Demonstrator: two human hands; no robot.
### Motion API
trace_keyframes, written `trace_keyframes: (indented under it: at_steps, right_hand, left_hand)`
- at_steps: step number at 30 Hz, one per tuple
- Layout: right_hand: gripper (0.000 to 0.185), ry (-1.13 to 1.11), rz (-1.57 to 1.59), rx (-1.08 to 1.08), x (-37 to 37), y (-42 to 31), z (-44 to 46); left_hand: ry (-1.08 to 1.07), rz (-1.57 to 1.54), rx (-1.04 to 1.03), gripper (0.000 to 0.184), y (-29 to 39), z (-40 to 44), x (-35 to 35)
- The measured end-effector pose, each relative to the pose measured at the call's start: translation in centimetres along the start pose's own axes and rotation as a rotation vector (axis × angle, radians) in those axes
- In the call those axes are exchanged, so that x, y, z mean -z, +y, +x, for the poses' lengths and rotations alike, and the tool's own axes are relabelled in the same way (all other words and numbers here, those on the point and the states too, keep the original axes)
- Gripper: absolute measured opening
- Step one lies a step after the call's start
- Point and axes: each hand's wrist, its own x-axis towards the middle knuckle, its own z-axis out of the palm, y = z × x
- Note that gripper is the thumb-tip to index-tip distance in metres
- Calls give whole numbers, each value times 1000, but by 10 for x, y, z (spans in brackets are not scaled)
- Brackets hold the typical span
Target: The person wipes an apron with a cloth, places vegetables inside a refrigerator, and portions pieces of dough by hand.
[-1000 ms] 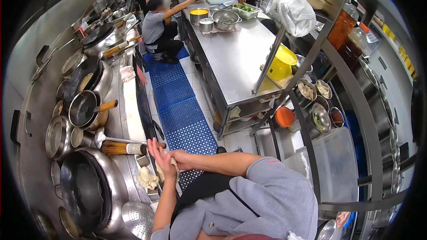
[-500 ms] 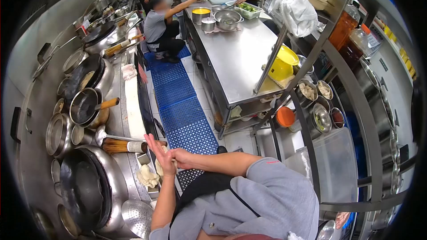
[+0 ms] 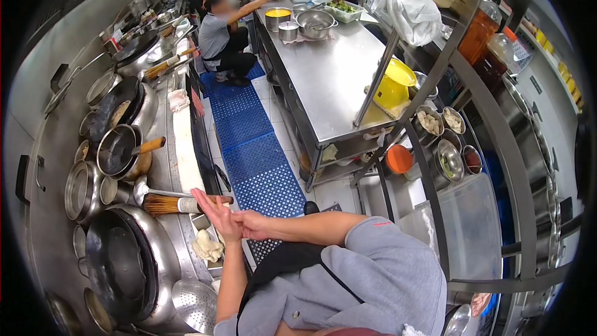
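Observation:
My left hand (image 3: 219, 216) is raised with its fingers stretched out, over the edge of the stove counter. My right hand (image 3: 254, 224) presses against its palm side with the fingers closed. What lies between the hands, if anything, is hidden. Just below them a pale, soft, dough-like lump (image 3: 207, 246) rests at a rectangular metal container (image 3: 214, 266). Close to my left fingertips lies a wok brush (image 3: 163, 204) with straw-coloured bristles. A perforated skimmer (image 3: 194, 305) is nearer to me on the left.
Along the left run several woks (image 3: 121, 261) and a small pan (image 3: 118, 149) with a wooden handle. Blue mats (image 3: 249, 168) cover the aisle, where a co-worker (image 3: 217, 40) crouches. A steel table (image 3: 323, 81) bears bowls and a yellow container (image 3: 393, 93). Shelf posts (image 3: 429, 211) stand at my right.
A pale piece that showed below my hands is out of sight now. My left hand has tilted slightly left, and my right hand has shifted a little against it.

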Motion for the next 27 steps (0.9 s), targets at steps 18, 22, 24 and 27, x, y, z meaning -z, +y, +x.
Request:
trace_keyframes:
  at_steps: [18, 22, 24, 27]
  right_hand:
    - [30, 207, 136, 77, 33, -20, 11]
    - [25, 154, 2, 131, 41, -34, 24]
    - [25, 104, 15, 155, 41, -36, 30]
    - [29, 181, -61, 131, 26, -41, 32]
  left_hand:
    - [-304, -478, 472, 94, -7, -70, 1]
    - [-175, -643, 722, 49, -21, -82, 39]
    - [-49, -430, 874, 38, -34, -97, 48]
    - [-128, -83, 1127, 35, -77, -111, 68]
